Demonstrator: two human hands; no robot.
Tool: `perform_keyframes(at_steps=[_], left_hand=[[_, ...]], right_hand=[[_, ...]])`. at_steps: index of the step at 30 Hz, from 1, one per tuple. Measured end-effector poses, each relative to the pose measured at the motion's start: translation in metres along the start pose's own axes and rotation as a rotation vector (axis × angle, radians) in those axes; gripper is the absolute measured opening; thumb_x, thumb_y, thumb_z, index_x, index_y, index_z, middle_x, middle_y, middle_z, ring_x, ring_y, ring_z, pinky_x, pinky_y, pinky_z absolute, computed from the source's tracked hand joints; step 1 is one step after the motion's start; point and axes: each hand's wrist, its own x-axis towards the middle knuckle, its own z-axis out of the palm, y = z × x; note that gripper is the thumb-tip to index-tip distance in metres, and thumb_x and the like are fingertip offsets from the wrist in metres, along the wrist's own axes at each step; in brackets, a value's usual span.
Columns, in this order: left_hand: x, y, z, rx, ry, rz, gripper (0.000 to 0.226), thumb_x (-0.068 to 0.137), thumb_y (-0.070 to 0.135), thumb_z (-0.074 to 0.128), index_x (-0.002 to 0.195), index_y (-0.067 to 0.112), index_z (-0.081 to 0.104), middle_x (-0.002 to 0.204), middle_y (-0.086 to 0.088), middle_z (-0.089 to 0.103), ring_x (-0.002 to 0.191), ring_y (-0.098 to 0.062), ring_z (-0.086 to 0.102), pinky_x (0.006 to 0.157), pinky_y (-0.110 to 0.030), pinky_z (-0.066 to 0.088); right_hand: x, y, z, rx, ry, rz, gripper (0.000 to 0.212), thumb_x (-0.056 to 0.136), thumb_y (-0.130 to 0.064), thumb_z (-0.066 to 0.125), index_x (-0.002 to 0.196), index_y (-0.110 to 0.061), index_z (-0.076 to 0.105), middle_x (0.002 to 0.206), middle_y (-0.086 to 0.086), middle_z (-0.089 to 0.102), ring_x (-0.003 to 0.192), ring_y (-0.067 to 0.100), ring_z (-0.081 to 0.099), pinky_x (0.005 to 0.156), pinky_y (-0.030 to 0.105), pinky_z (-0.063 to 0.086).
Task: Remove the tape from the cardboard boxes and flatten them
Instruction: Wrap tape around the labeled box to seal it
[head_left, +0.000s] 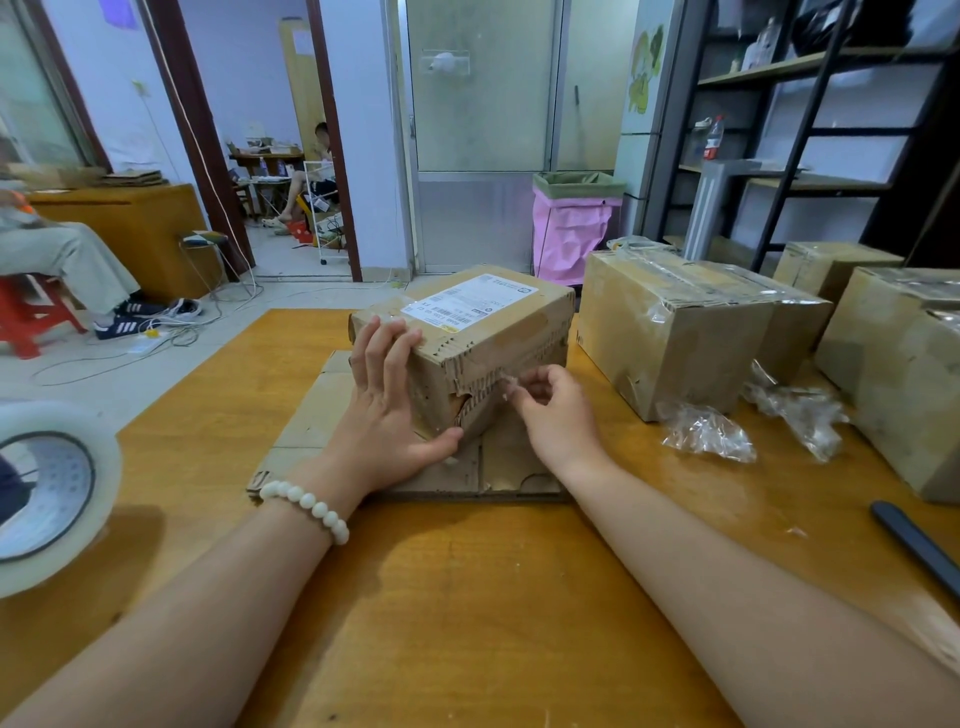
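A labelled cardboard box is sitting on a flattened cardboard sheet in the middle of the tabletop, toward its far edge. The left hand is bracing the box's left side with straight fingers, thumb lying along the bottom near corner. The right hand is pinching a strip of clear tape at the torn near face. Taped boxes and crumpled tape scraps are lying along the right edge, and a tape roll is standing at the left edge.

Tape roll blurred, cut off at left; cardboard box label unreadably small
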Motion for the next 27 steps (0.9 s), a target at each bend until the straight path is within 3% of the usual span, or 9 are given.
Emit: perform_keyframes(at_steps=[4, 10, 13, 15, 18, 23, 27], left_hand=[[0.0002, 0.0003, -0.0005, -0.012, 0.003, 0.001, 0.091, 0.067, 0.057, 0.062, 0.138, 0.015, 0.023, 0.142, -0.004, 0.02, 0.14, -0.034, 0.008, 0.122, -0.029, -0.001], [0.0012, 0.0004, -0.0011, -0.003, 0.011, 0.033, 0.089, 0.067, 0.053, 0.061, 0.137, 0.012, 0.024, 0.14, -0.005, 0.022, 0.138, -0.036, 0.012, 0.122, -0.032, 0.003], [0.0016, 0.0018, -0.0027, -0.017, 0.016, 0.04, 0.089, 0.067, 0.052, 0.061, 0.136, 0.011, 0.024, 0.139, -0.006, 0.022, 0.138, -0.035, 0.013, 0.121, -0.027, 0.0], [0.0018, 0.0024, -0.0028, -0.024, 0.015, 0.038, 0.088, 0.067, 0.051, 0.061, 0.136, 0.011, 0.025, 0.139, -0.005, 0.023, 0.138, -0.035, 0.013, 0.121, -0.026, 0.0], [0.002, 0.0024, -0.002, -0.028, 0.001, 0.034, 0.088, 0.067, 0.053, 0.061, 0.136, 0.013, 0.024, 0.139, -0.005, 0.022, 0.138, -0.034, 0.013, 0.121, -0.024, -0.001], [0.0011, 0.0005, -0.0022, -0.026, -0.012, 0.023, 0.09, 0.067, 0.054, 0.061, 0.138, 0.014, 0.023, 0.141, -0.004, 0.021, 0.139, -0.033, 0.012, 0.121, -0.024, 0.0], [0.0013, 0.0, -0.0013, -0.019, -0.015, 0.026, 0.09, 0.067, 0.054, 0.061, 0.138, 0.014, 0.023, 0.141, -0.004, 0.022, 0.139, -0.034, 0.013, 0.121, -0.027, 0.001]], right_hand=[[0.0003, -0.0009, -0.002, 0.038, -0.012, -0.004, 0.004, 0.096, -0.019, 0.054, 0.094, -0.022, 0.056, 0.091, -0.007, 0.059, 0.083, 0.005, 0.053, 0.065, 0.017, 0.039], [-0.0035, -0.0023, -0.0038, 0.147, -0.014, -0.092, 0.009, 0.089, -0.02, 0.064, 0.087, -0.02, 0.055, 0.083, -0.002, 0.056, 0.077, 0.008, 0.051, 0.073, 0.024, 0.045], [-0.003, -0.0036, -0.0043, 0.169, -0.031, -0.115, 0.003, 0.09, -0.019, 0.06, 0.086, -0.02, 0.061, 0.097, 0.003, 0.058, 0.089, 0.014, 0.055, 0.083, 0.029, 0.046], [-0.0022, -0.0036, -0.0045, 0.169, -0.009, -0.11, 0.013, 0.092, -0.013, 0.056, 0.086, -0.022, 0.064, 0.105, 0.001, 0.056, 0.098, 0.011, 0.056, 0.088, 0.024, 0.046], [-0.0037, -0.0018, -0.004, 0.104, 0.031, -0.153, 0.018, 0.094, -0.007, 0.052, 0.095, -0.022, 0.062, 0.106, 0.0, 0.062, 0.101, 0.01, 0.06, 0.08, 0.013, 0.046], [-0.0015, -0.0016, -0.0092, 0.2, 0.031, -0.112, 0.044, 0.09, -0.008, 0.062, 0.12, -0.029, 0.038, 0.097, 0.0, 0.066, 0.093, 0.01, 0.064, 0.08, 0.019, 0.05], [-0.002, -0.0008, -0.0059, 0.097, -0.047, -0.045, 0.043, 0.08, -0.024, 0.075, 0.112, -0.025, 0.045, 0.099, -0.007, 0.058, 0.096, 0.007, 0.057, 0.081, 0.018, 0.045]])
